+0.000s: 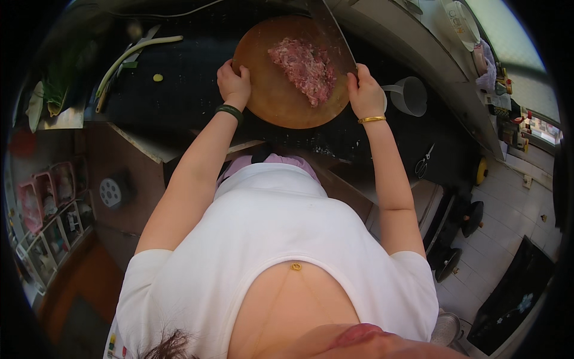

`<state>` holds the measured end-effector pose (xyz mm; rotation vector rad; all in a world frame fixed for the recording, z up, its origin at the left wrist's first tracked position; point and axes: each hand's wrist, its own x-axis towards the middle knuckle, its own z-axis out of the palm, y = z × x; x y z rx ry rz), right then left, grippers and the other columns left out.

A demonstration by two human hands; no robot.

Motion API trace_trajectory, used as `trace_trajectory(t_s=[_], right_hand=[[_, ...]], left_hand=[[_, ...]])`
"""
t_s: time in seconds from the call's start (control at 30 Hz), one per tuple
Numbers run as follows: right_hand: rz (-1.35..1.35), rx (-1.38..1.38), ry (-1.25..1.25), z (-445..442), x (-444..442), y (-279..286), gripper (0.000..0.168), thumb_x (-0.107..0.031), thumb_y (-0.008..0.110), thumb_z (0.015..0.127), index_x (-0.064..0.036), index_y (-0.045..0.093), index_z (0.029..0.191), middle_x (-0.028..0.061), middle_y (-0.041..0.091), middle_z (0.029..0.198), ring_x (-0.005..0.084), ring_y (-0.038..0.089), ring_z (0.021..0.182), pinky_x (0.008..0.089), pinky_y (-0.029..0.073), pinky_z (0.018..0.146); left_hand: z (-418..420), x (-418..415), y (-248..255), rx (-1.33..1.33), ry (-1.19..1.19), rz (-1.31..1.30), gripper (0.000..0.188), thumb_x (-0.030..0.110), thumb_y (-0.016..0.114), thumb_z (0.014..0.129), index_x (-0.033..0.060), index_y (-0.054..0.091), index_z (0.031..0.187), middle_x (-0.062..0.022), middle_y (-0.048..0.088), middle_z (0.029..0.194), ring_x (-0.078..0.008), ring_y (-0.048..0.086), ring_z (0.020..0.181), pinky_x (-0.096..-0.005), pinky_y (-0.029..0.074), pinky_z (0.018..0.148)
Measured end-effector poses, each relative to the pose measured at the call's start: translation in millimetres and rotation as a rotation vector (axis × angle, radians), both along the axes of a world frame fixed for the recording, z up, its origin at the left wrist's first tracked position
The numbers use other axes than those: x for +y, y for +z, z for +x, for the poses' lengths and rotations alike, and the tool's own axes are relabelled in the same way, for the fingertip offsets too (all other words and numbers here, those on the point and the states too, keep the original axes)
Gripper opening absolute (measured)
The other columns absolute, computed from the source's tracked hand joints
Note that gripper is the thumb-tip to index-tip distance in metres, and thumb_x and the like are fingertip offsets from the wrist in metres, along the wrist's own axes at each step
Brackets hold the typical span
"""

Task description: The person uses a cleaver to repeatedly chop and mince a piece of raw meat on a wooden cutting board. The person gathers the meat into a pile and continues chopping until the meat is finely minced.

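My left hand (234, 83) grips the left rim of a round wooden cutting board (287, 117), thumb on top. My right hand (367, 94) is at the board's right rim, with its thumb and fingers close to the lower end of a broad knife blade (334, 33). The blade lies along the board's upper right side. The knife's handle is not plainly visible, so I cannot tell whether that hand also holds it. A mound of minced raw meat (305, 69) sits on the board, right of centre.
On the dark counter (179, 98) lie a scallion stalk (139, 47) and a small yellow piece (158, 77). To the right are a translucent cup with a handle (409, 96) and scissors (424, 162). Leafy greens (60, 92) stand far left. Bottles (506, 107) line the windowsill.
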<state>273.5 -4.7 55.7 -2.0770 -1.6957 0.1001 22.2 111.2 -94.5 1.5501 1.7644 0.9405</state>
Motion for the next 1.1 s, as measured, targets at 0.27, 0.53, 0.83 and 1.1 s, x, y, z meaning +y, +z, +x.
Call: trace_trajectory(t_s=[0.27,0.53,0.83,1.1], right_hand=[[-0.268,-0.056,0.006,-1,23,-18,0.02,-0.022,0.05,0.092,-0.006,0.049,0.104,0.0216,0.064,0.081,0.043,0.061,0.074,0.0501,0.049,0.064],[-0.408,-0.111,-0.032,15,25,-49,0.025,-0.024,0.049,0.093,-0.004,0.048,0.108,0.0221,0.064,0.079,0.0424,0.061,0.075,0.0513,0.049,0.064],[-0.492,-0.101,-0.004,2,24,-57,0.023,-0.021,0.049,0.092,-0.006,0.048,0.109,0.0233,0.064,0.078,0.0429,0.061,0.077,0.0518,0.048,0.067],[-0.412,-0.112,0.021,-20,18,-55,0.026,-0.02,0.048,0.092,-0.004,0.047,0.113,0.0205,0.065,0.08,0.0411,0.062,0.075,0.0487,0.049,0.063]], left_hand=[[0,1,-7,-0.008,-0.016,-0.04,0.041,0.027,0.059,0.083,0.0049,0.055,0.118,-0.0178,0.052,0.121,-0.0353,0.054,0.107,-0.0433,0.046,0.091],[3,-1,-4,0.015,-0.025,-0.031,0.043,0.03,0.058,0.084,0.0058,0.054,0.119,-0.0168,0.051,0.122,-0.0349,0.053,0.107,-0.0432,0.046,0.091],[5,0,-1,0.007,-0.055,-0.063,0.043,0.03,0.057,0.086,0.0049,0.053,0.121,-0.0177,0.05,0.124,-0.0355,0.054,0.108,-0.0425,0.046,0.092],[8,0,1,0.007,-0.027,-0.039,0.042,0.028,0.058,0.085,0.0041,0.054,0.119,-0.0174,0.052,0.122,-0.0351,0.054,0.108,-0.042,0.046,0.092]])
